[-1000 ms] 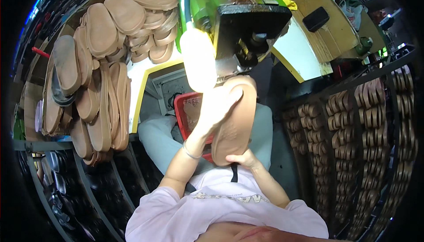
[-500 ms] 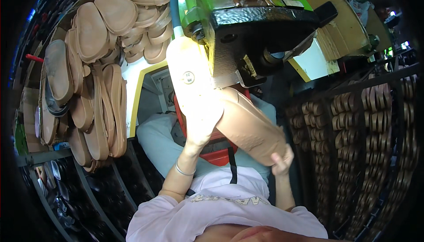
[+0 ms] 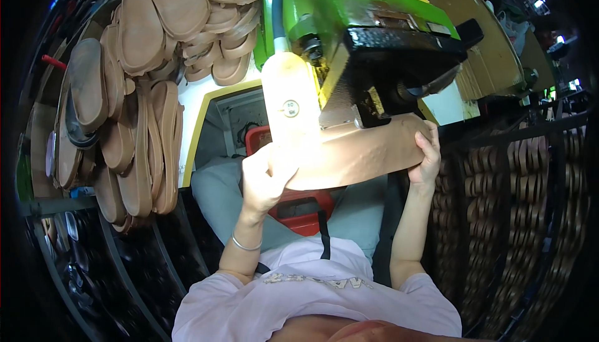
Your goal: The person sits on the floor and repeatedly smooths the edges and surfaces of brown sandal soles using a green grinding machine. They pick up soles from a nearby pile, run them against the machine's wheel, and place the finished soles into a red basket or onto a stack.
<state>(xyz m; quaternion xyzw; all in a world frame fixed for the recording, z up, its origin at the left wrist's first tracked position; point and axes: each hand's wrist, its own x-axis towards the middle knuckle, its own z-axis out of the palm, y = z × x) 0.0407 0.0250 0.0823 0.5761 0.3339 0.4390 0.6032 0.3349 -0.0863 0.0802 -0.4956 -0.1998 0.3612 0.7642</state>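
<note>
Between both hands I hold a tan shoe sole (image 3: 365, 155) nearly level, its upper edge against the underside of a green and black machine (image 3: 399, 49). My left hand (image 3: 265, 177) is closed on the sole's left end, where a bright lamp (image 3: 284, 92) washes out part of it. At the right end, my right hand (image 3: 427, 155) grips with fingers over the far face. The lamp hangs just above my left hand and hides some of the sole's left end.
Many tan soles (image 3: 140, 33) lie piled in a box on the left. A red stool (image 3: 302, 214) shows between my knees. Racks of soles (image 3: 518, 211) stand at right; a cardboard box (image 3: 483, 49) is behind them. Dark racks (image 3: 125, 267) fill the lower left.
The sole has turned from slanting down to the right to nearly level. My right hand has risen with its end, and my left hand has shifted slightly left.
</note>
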